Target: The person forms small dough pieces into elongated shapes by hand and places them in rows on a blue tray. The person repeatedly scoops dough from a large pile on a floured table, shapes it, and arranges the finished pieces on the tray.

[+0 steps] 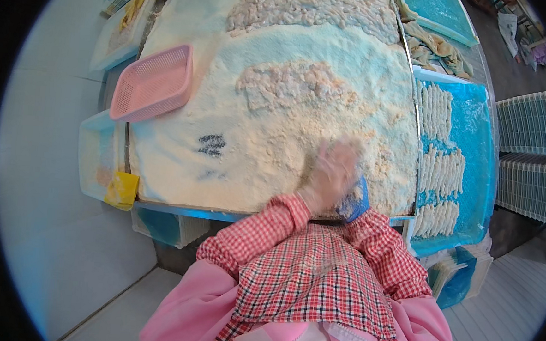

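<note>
Pale crumb coating [273,161] covers the worktable in front of me. My left hand [337,170], in what looks like a thin clear glove, is blurred over the crumbs near the table's front edge. It overlaps my right hand [354,201], of which mainly a blue cuff or glove shows; its fingers are hidden. Whether either hand holds a strip cannot be made out. Beyond my hands lies a crumb-dusted heap of raw meat strips [293,84]. A larger pile of wet, pale strips [312,9] spreads at the far side.
A pink perforated basket [153,83] stands at the left. On the right, a tray lined with blue film [482,137] holds rows of coated strips [441,170]. Stacked mesh racks [533,188] stand farther right. A yellow cloth [123,191] hangs at the near left corner.
</note>
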The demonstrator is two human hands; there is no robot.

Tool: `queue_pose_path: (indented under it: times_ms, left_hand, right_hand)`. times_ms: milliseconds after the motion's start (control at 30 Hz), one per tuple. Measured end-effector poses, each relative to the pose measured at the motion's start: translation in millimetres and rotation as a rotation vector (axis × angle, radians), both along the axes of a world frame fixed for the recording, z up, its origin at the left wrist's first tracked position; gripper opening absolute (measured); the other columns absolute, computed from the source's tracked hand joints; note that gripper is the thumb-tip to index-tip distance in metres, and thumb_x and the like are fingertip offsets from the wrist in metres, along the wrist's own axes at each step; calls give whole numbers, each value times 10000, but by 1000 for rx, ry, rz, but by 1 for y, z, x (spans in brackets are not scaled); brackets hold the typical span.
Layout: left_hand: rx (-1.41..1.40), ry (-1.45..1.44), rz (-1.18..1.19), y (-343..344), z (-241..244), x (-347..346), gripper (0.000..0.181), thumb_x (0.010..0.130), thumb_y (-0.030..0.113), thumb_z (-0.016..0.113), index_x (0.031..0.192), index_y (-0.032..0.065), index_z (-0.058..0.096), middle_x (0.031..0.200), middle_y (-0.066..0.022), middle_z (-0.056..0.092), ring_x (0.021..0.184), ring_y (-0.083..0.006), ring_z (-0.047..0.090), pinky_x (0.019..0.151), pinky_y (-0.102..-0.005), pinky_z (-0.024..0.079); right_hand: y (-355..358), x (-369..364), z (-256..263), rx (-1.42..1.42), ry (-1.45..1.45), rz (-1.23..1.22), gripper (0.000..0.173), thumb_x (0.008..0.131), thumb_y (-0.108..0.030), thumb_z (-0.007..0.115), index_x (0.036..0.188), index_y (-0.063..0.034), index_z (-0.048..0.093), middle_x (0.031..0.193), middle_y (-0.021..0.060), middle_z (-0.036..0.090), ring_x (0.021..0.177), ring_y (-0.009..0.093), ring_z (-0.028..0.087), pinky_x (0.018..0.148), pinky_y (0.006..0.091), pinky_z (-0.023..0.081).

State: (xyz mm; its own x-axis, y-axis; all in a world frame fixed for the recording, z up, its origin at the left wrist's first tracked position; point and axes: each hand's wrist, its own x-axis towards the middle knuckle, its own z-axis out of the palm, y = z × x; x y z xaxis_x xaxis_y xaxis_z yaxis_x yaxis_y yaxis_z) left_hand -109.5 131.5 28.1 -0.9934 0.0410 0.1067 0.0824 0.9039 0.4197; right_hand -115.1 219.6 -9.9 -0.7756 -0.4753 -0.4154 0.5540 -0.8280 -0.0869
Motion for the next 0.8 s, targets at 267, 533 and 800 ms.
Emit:
queue_pose_path:
  times_ms: [267,533,800]
  left_hand:
    - [-130,-238,432,-55,-65,30,544,961,420,377,1381,73,380,1357,-173,431,1236,-338,406,1014,-452,331]
    - [169,-160,374,-32,-2,23,490,970,392,364,1348,87,430,1344,-166,454,1252,-324,410,1041,-474,292]
    - [117,36,71,24,-24,-1,536,970,399,344,1390,66,355,1481,-178,274,1386,-343,215,1137,-488,79]
  right_hand:
    - [42,-42,-14,32,60,311,341,995,-378,387,1151,-94,493,877,34,561,696,155,527,578,298,448]
    - [39,-36,16,362,162,439,460,968,-496,376,1084,-82,540,774,10,545,657,124,511,565,248,422]
    - [-26,15,-36,-364,160,-566,600,979,-449,332,1432,-58,287,1447,147,340,1283,283,397,1047,467,347]
